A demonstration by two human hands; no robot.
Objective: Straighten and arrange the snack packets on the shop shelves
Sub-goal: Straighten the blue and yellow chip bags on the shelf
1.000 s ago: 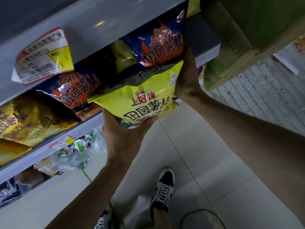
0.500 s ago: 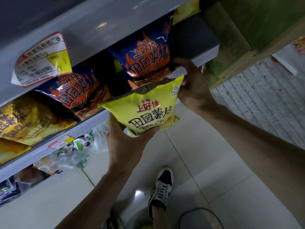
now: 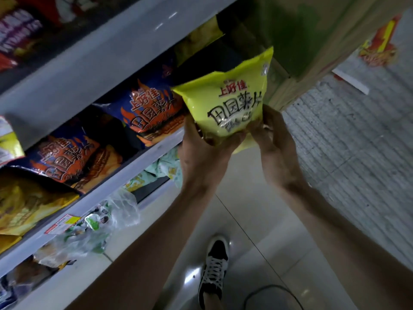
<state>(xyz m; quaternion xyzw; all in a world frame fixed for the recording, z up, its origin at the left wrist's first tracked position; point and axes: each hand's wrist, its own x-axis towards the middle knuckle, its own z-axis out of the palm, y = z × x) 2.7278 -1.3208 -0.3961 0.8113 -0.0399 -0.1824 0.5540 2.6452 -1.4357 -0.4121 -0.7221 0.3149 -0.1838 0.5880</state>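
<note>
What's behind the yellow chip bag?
Beside the yellow bag, a blue flame packet sits on the shelf, partly behind it. Both the left hand and right hand grip its bottom. The shelf spot straight behind is covered.

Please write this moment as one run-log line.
left hand: grips yellow packet bottom | right hand: grips its bottom | yellow packet: upright, right of blue packet | shelf: not set down yet

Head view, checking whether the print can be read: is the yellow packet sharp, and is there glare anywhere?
Head view: dim overall; the yellow packet is slightly motion-blurred, its small print smeared; glare spots sit on the floor tiles and on the upper shelf edge.
</note>
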